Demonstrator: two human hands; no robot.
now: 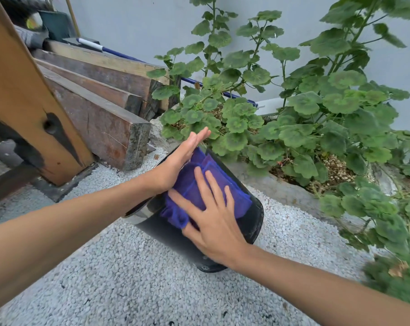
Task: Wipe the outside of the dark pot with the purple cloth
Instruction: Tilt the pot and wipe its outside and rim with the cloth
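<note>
The dark pot (254,222) is tilted on its side over white gravel, its open mouth toward the left and its base toward me. The purple cloth (237,200) lies folded on the pot's upper outer wall. My right hand (213,225) lies flat on the cloth with fingers spread, pressing it against the pot. My left hand (175,161) is held flat and straight against the pot's far upper side near the rim, fingers extended and touching the cloth's edge. The pot's underside is hidden.
Stacked wooden beams (100,123) and a slanted wooden post (22,102) stand at the left. Leafy green plants (317,114) in a stone-edged bed (281,187) crowd the right and back. A blue-handled tool (119,54) leans along the grey wall. Gravel (128,267) covers the ground.
</note>
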